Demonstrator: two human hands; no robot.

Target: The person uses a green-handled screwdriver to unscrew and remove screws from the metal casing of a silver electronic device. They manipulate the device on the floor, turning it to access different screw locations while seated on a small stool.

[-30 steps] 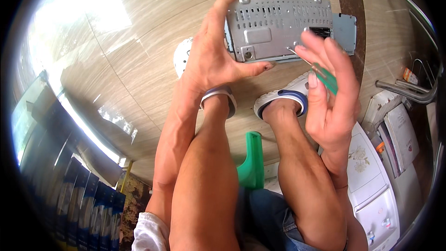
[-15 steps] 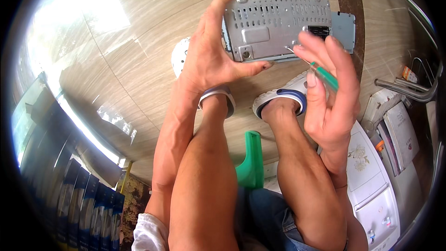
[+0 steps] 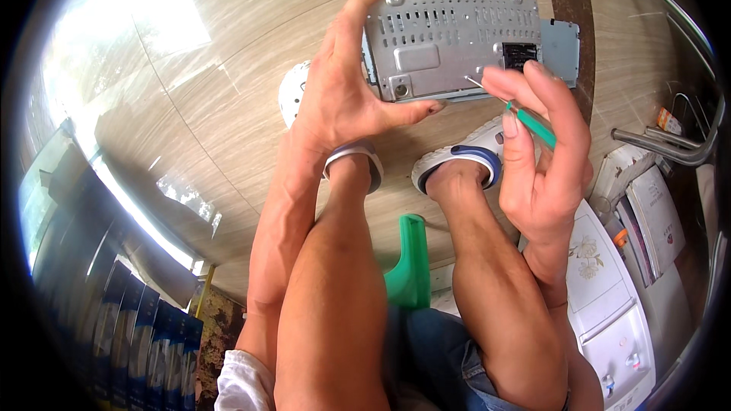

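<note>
Curled lower than half a second earlier, the fingers of your right hand (image 3: 547,183) had bared more of the black block (image 3: 520,55), while the screwdriver (image 3: 535,127) kept its tip at nearly the same spot. The metal casing (image 3: 442,62) lay ahead of you on the tiled floor (image 3: 251,84), its perforated face toward you. Your right hand pinched the green handle between thumb and fingers; your left hand (image 3: 343,103) was spread wide around the casing's left end, thumb along the near edge. The shaft leaned, tip at the face near that edge; whether it was seated was too small to tell. Judging by that lean, the sound way was to bring the shaft squarer, press before twisting, and brace firmly with the left, its thumb clear of any slip.
</note>
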